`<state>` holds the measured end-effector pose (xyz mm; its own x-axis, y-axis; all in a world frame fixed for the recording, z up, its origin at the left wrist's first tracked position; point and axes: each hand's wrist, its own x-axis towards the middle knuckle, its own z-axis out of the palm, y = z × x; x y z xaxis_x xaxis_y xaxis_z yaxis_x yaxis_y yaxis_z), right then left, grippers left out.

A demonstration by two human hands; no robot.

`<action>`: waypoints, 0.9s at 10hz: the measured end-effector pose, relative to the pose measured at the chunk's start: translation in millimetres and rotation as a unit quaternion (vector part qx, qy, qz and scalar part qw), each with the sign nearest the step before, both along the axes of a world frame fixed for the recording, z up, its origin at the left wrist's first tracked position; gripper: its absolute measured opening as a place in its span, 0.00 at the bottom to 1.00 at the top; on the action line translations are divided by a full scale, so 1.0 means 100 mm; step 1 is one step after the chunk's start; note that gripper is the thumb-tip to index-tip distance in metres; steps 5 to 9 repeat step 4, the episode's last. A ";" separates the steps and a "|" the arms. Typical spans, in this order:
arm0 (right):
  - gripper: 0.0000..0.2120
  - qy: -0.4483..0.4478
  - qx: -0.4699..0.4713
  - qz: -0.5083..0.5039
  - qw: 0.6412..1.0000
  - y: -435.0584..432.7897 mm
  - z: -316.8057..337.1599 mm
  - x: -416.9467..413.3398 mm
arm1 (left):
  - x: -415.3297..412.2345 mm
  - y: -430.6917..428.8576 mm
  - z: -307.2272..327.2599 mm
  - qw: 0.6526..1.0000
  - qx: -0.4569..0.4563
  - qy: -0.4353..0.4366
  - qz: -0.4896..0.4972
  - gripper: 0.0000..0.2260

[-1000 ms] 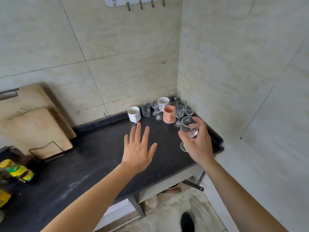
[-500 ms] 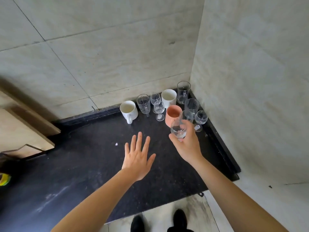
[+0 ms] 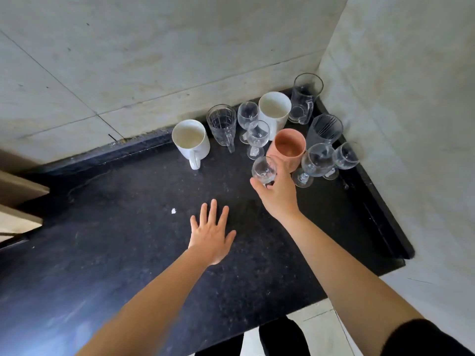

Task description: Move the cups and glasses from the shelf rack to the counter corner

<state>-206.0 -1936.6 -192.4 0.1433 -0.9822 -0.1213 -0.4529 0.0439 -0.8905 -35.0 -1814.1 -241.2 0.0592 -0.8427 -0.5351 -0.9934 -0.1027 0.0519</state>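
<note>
Right of centre in the frame, the right hand [image 3: 279,194] has its fingers [image 3: 281,167] wrapped around a small stemmed glass [image 3: 264,171], held upright just in front of the pink cup [image 3: 289,149]. The left hand [image 3: 210,233] sits lower centre, palm down, fingers spread wide, holding nothing, over the dark bench [image 3: 128,240]. White mugs [image 3: 190,140] and other clear glasses [image 3: 316,160] cluster in the bench corner at upper right.

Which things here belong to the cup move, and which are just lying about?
Job:
- stemmed glass held in right hand
- white mug
- pink cup
- counter

Lying about:
- wooden boards
- white scrap
- left hand, empty
</note>
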 end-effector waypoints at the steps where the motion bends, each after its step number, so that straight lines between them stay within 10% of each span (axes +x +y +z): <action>1: 0.29 0.009 0.008 -0.015 1.000 -0.03 -0.08 0.12 | 0.07 0.11 -0.10 1.000 -0.011 -0.005 -0.019 0.32; 9: 0.39 0.055 0.045 -0.017 0.997 0.14 -0.01 0.19 | 0.12 0.14 -0.15 1.000 -0.007 -0.010 -0.027 0.32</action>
